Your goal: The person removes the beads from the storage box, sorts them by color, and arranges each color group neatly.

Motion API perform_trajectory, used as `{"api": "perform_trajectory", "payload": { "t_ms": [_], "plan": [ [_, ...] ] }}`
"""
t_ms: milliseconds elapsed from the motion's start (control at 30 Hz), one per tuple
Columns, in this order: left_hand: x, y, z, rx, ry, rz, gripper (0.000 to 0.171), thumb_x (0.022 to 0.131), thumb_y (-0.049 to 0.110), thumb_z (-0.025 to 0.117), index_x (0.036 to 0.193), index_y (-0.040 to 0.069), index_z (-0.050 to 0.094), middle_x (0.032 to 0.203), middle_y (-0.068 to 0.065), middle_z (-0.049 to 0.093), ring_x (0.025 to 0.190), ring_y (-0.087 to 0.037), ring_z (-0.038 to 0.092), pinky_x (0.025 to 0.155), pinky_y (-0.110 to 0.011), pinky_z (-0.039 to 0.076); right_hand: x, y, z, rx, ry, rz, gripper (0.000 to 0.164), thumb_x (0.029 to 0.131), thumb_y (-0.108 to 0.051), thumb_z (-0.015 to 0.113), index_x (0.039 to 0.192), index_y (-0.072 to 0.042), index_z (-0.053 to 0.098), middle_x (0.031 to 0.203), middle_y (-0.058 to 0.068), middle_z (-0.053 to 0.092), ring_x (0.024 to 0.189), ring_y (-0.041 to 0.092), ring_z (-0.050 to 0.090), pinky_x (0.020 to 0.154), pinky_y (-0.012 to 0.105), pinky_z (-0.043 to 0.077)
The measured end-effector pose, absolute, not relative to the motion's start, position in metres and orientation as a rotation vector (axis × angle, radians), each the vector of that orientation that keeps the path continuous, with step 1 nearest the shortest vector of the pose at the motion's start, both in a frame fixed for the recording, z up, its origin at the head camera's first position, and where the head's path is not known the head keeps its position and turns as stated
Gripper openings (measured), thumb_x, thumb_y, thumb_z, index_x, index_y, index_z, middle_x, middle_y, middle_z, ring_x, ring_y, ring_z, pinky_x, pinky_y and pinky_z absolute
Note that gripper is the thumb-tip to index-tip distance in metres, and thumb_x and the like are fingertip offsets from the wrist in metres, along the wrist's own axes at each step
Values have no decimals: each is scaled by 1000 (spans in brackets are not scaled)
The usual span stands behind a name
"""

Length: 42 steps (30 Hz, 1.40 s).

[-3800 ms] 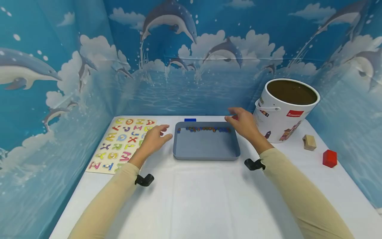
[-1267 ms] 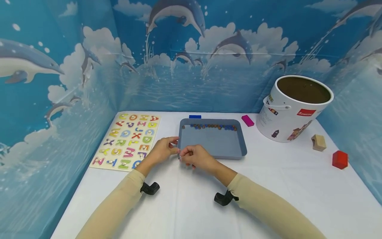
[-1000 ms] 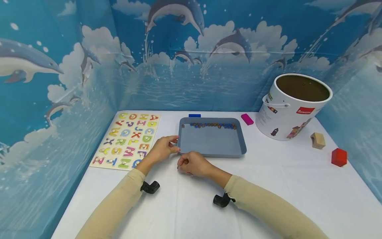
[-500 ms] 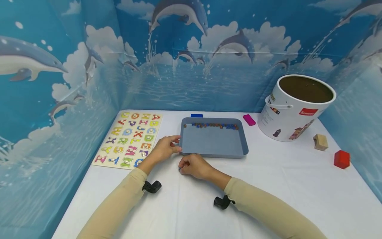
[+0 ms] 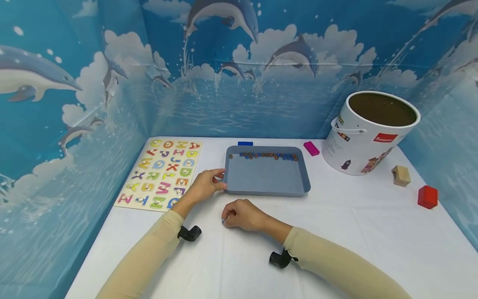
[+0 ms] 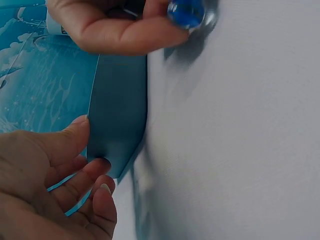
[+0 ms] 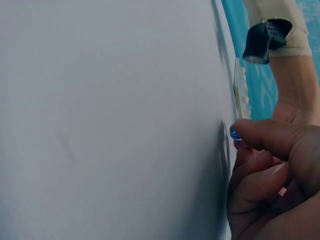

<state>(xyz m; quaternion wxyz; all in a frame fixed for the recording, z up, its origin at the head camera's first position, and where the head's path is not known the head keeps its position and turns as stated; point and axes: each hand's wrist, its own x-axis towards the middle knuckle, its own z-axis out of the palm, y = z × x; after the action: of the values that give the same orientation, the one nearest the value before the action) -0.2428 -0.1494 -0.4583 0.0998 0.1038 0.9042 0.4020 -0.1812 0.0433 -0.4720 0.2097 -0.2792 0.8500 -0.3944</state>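
Though it is barely a glint in the head view, the left wrist view shows a blue marble (image 6: pixel 186 12) plainly, pinched by the right hand (image 5: pixel 244 215). The left hand (image 5: pixel 204 186) grips the gray tray (image 5: pixel 267 176) by its left edge; white cloth (image 5: pixel 246 270) separates marble and tray.

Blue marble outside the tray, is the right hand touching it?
Touching: the right wrist view shows the right hand pinching the blue marble.
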Motion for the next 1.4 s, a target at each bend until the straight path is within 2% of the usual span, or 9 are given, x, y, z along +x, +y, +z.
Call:
{"api": "perform_trajectory", "payload": {
  "t_ms": [733,1133,1400],
  "plan": [
    [-243,-150,-461,307,2647,1247,57,95,19,74,147,9,55,130,-9,66,102,-22,59,76,-32,49,-151,41,-471,-858,2270,-1067,9,86,-5,78,87,-14,76,61,-8,54,55,2,46,56,20,38],
    [-242,-151,-460,296,2651,1228,58,95,19,74,148,10,54,131,-10,66,103,-23,59,79,-32,50,-149,39,-471,-872,2287,-1055,12,82,-2,79,86,-13,74,61,-7,54,56,3,46,57,21,38],
    [-241,-151,-460,298,2650,1225,57,95,19,73,148,9,53,130,-10,67,102,-22,60,78,-32,50,-163,48,-457,-839,2347,-1057,10,88,-14,79,97,-13,75,62,-7,55,55,4,45,54,21,37]
  ]
}}
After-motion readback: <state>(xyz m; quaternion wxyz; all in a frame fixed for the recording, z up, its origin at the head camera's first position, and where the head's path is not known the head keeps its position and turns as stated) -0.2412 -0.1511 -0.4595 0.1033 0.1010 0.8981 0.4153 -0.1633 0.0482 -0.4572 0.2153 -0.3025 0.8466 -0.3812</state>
